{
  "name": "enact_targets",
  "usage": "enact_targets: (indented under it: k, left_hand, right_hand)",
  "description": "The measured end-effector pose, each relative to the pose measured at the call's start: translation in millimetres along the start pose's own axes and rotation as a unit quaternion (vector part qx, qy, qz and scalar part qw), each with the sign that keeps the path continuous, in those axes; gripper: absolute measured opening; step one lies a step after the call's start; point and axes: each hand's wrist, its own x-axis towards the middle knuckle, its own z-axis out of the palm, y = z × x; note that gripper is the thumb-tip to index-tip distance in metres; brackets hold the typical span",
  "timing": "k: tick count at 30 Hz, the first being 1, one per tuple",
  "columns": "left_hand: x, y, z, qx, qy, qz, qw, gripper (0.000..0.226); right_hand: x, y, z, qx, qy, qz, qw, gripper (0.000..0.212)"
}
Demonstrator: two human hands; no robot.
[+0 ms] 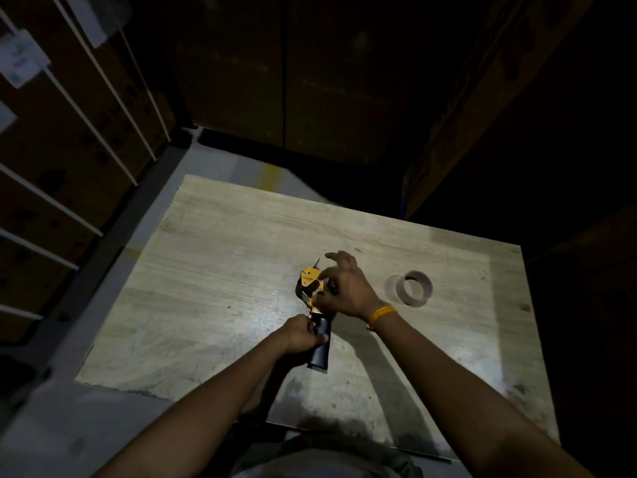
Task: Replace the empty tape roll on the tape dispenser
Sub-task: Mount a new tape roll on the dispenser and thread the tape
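On a pale wooden table (213, 270) lit against dark surroundings, a tape dispenser (315, 305) is lying near the middle with its black handle pointing toward the person and its orange head pointing away. Left hand (301, 336) is gripping the handle with fingers curled round it, while right hand (344, 288), wearing an orange wristband (381, 313), is reaching over the head, thumb and forefinger pinching something on it and the other fingers spreading loose. Well to the right, apart from both hands, a brown tape roll (413, 288) is sitting on the table.
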Motion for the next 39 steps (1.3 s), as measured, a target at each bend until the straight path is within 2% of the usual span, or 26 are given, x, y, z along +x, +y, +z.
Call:
enact_targets:
  k: [2, 5, 7, 10, 13, 15, 17, 19, 21, 23, 24, 26, 28, 30, 32, 34, 37, 39]
  left_hand:
    - [1, -4, 3, -0.021, -0.010, 0.006, 1.000, 0.029]
    - [3, -9, 9, -0.024, -0.024, 0.015, 0.999, 0.051]
    - [1, -8, 9, -0.018, -0.028, 0.015, 0.999, 0.056]
    - [1, -6, 8, -0.005, -0.040, 0.020, 0.999, 0.065]
    - [0, -3, 4, 0.004, -0.039, 0.023, 0.999, 0.065]
    - [-2, -2, 2, 0.012, -0.031, 0.019, 0.999, 0.064]
    - [-6, -1, 0, 0.021, -0.023, 0.014, 0.999, 0.058]
    - [-9, 0, -3, 0.033, -0.017, 0.014, 0.999, 0.045]
    - [-13, 1, -9, 0.043, -0.003, 0.019, 0.999, 0.038]
    - [-19, 3, -17, 0.028, 0.039, 0.025, 0.999, 0.043]
    - [-21, 4, -21, 0.019, 0.084, 0.028, 0.996, 0.042]
    - [-27, 9, -30, 0.011, 0.201, 0.038, 0.979, 0.035]
    - [-29, 19, -38, 0.009, 0.272, 0.046, 0.961, 0.030]
    - [-23, 30, -45, 0.017, 0.290, 0.051, 0.955, 0.026]
    - [-13, 39, -50, 0.048, 0.297, 0.042, 0.953, 0.030]
    - [-1, 44, -49, 0.093, 0.290, 0.029, 0.952, 0.035]
    - [11, 53, -43, 0.145, 0.275, 0.019, 0.950, 0.033]
    - [17, 60, -38, 0.163, 0.274, 0.012, 0.948, 0.024]
  right_hand:
    - [-2, -13, 14, -0.038, -0.016, -0.030, 0.999, 0.047]
    - [-4, -21, 34, -0.096, -0.033, -0.050, 0.994, 0.054]
    - [-6, -23, 39, -0.108, -0.036, -0.038, 0.993, 0.054]
    - [-8, -23, 36, -0.092, -0.033, -0.036, 0.995, 0.042]
    - [-8, -28, 39, -0.113, -0.018, -0.091, 0.989, 0.028]
    - [-7, -31, 37, -0.117, -0.017, -0.107, 0.987, 0.029]
    - [-7, -26, 29, -0.090, -0.013, -0.071, 0.993, 0.048]
    - [-13, -14, 17, -0.046, 0.016, 0.005, 0.999, 0.068]
    - [-23, 2, 9, 0.010, 0.069, 0.077, 0.995, 0.060]
    - [-33, 12, 7, -0.002, 0.104, 0.109, 0.989, 0.046]
    - [-37, 13, 7, -0.022, 0.104, 0.111, 0.988, 0.043]
    - [-44, 9, 11, -0.005, 0.086, 0.133, 0.987, 0.039]
    - [-50, -5, 16, 0.073, 0.060, 0.196, 0.976, 0.037]
    - [-56, -16, 28, 0.124, 0.020, 0.253, 0.959, 0.047]
    - [-62, -28, 40, 0.154, -0.028, 0.303, 0.940, 0.058]
    - [-64, -34, 53, 0.167, -0.068, 0.340, 0.923, 0.058]
    - [-64, -42, 65, 0.167, -0.100, 0.338, 0.921, 0.053]
    - [-64, -49, 63, 0.174, -0.101, 0.333, 0.921, 0.051]
